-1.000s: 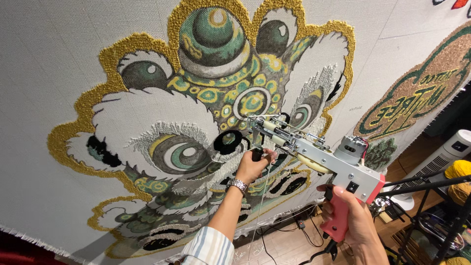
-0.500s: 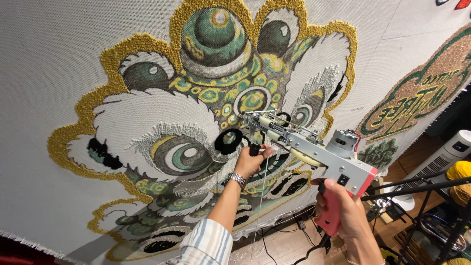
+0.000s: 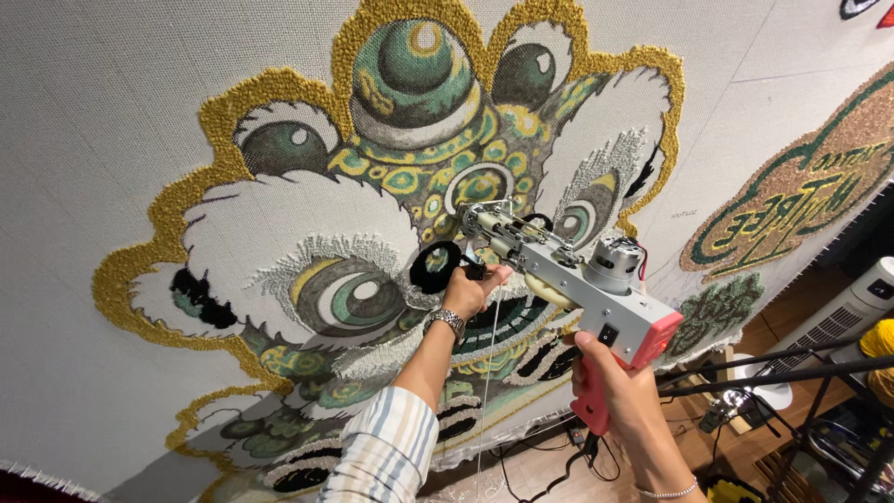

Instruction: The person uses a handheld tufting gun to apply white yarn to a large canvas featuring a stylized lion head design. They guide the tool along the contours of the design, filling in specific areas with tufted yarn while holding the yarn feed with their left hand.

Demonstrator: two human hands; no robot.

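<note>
Behind the left hand (image 3: 468, 291), the tufting gun (image 3: 568, 279) handle hides.

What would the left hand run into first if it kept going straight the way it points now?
Most likely the stretched cloth itself: the left hand, gripping the tufting gun by its front handle, points at the black tufted patch just ahead. Depth is unclear, so the gap cannot be judged.

The person's left hand (image 3: 468, 291) is bare, with a silver metal link watch (image 3: 448, 321) around the wrist. Nearer on that arm sits a rolled-up cloth sleeve (image 3: 386, 454) with thin blue, grey and tan stripes on white. The right hand (image 3: 622, 395) is bare too, and its wrist carries a thin silver bead-chain bracelet (image 3: 667, 492); no sleeve shows there.
</note>
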